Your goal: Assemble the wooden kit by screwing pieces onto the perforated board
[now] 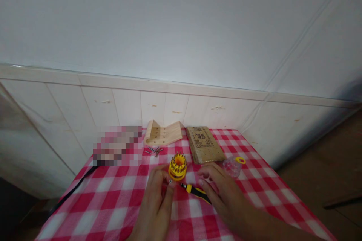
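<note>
My left hand (157,197) is closed in a pinch, with a small metal piece (170,181) showing at the thumb and fingertips; it may be a screwdriver bit, too small to be sure. Just beyond those fingertips stands a round yellow bit holder (178,167), ringed with upright metal bits. My right hand (222,188) hovers to the right with fingers apart and nothing visible between them. A black and yellow screwdriver (198,192) lies between my hands, its shaft toward the left hand and its handle end beside my right thumb.
Behind the bit holder are several loose screws (155,151), a curved wooden piece with holes (164,133) and a brown printed box (205,145). A clear plastic cover (233,166) with a yellow ring lies right. A black strap (76,186) crosses the checked tablecloth (113,196) near a blurred-out patch.
</note>
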The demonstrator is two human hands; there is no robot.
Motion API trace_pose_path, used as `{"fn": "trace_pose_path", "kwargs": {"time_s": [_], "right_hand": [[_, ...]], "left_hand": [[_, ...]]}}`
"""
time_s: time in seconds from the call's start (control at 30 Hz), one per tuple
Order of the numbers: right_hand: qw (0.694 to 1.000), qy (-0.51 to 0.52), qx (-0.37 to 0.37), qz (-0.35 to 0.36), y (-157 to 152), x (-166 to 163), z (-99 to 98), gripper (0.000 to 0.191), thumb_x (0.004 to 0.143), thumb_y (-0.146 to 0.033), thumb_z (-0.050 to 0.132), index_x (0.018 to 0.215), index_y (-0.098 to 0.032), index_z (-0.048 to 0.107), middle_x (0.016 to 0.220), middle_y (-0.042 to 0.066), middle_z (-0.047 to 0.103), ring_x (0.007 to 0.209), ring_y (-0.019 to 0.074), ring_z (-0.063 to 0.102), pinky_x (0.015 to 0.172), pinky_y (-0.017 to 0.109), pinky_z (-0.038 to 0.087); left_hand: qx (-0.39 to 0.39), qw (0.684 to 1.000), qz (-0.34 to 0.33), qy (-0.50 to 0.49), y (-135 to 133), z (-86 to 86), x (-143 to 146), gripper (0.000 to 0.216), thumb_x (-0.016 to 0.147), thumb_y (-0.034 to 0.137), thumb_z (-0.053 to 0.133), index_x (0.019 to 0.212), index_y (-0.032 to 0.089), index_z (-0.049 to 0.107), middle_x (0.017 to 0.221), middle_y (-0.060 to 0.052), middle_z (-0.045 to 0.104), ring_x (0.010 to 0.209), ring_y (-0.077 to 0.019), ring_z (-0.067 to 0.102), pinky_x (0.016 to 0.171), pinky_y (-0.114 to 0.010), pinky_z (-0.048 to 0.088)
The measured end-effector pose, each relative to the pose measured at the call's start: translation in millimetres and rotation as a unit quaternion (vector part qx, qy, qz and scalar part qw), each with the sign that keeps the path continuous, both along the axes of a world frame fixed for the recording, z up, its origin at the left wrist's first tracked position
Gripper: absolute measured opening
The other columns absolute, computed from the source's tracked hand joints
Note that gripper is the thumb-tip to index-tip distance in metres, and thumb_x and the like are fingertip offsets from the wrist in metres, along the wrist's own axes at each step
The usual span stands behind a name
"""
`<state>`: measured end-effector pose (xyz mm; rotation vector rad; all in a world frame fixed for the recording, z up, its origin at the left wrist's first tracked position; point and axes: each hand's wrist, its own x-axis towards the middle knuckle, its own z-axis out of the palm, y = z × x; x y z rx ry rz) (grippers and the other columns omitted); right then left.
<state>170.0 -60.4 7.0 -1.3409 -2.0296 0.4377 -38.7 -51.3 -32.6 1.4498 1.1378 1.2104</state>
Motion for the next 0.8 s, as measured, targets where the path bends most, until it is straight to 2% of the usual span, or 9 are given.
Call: {"fn": "trace_pose_path", "kwargs": {"time_s": [0.1,0.23,0.3,0.4,0.5,0.67,0.8], "right_hand": [[0.999,0.037,0.034,-0.008,17,-16,7.9,0.014,0.097,-0.017,0.053,0.101,-0.022,0.065,0.096,0.006,0.071,0.089,0.0217,0.067,0.078,0.034,0.054],[0.993,0.077,0.088,-0.026,32,-33,0.3,0.018,0.096,-0.016,0.055,0.109,-0.021,0.066,0.098,0.008,0.071,0.09,0.0217,0.068,0.08,0.034,0.056],[0.991,0.066,0.117,-0.008,34,-34,-5.0,0.022,0.096,-0.015,0.055,0.114,-0.022,0.066,0.1,0.008,0.07,0.092,0.0218,0.067,0.082,0.035,0.057],[0.989,0.056,0.135,0.016,34,-33,-8.2,0.023,0.099,-0.016,0.053,0.114,-0.023,0.068,0.101,0.008,0.069,0.093,0.0212,0.067,0.083,0.034,0.057],[0.99,0.066,0.119,0.031,36,-31,-5.2,0.02,0.099,-0.019,0.053,0.109,-0.023,0.071,0.099,0.007,0.068,0.091,0.0204,0.067,0.082,0.033,0.057],[0.99,0.134,0.035,0.007,42,-29,3.7,0.012,0.095,-0.026,0.063,0.09,-0.021,0.073,0.083,0.003,0.067,0.073,0.0164,0.063,0.066,0.028,0.053],[0.975,0.224,0.007,0.002,44,-24,12.7,0.015,0.092,-0.035,0.067,0.088,-0.022,0.072,0.089,0.004,0.07,0.082,0.0189,0.068,0.074,0.031,0.057]], "left_hand": [[-0.019,0.999,-0.025,-0.026,-1,1.0,1,0.029,0.096,0.049,0.054,0.105,0.022,0.062,0.131,-0.011,0.063,0.113,-0.0291,0.061,0.098,-0.043,0.05],[-0.014,0.999,0.003,-0.032,-2,3.7,4,0.029,0.095,0.05,0.054,0.095,0.022,0.062,0.132,-0.01,0.062,0.113,-0.028,0.061,0.098,-0.041,0.049],[0.013,0.999,0.022,-0.022,-3,5.4,6,0.03,0.096,0.05,0.052,0.094,0.023,0.062,0.123,-0.01,0.064,0.109,-0.0269,0.06,0.095,-0.039,0.049],[0.042,0.999,0.032,0.01,-4,6.1,8,0.031,0.098,0.05,0.049,0.087,0.023,0.06,0.099,-0.007,0.063,0.091,-0.0252,0.059,0.08,-0.035,0.05],[0.056,0.997,0.034,0.035,-4,3.7,8,0.029,0.099,0.047,0.048,0.085,0.024,0.058,0.088,-0.005,0.058,0.08,-0.0234,0.055,0.072,-0.033,0.049],[0.069,0.996,0.03,0.05,-3,-0.9,6,0.022,0.099,0.038,0.046,0.087,0.023,0.056,0.09,-0.005,0.058,0.081,-0.0231,0.055,0.071,-0.033,0.047],[0.063,0.996,0.01,0.061,-2,-1.9,6,0.02,0.098,0.037,0.048,0.087,0.023,0.057,0.09,-0.005,0.058,0.079,-0.023,0.056,0.07,-0.032,0.046]]}}
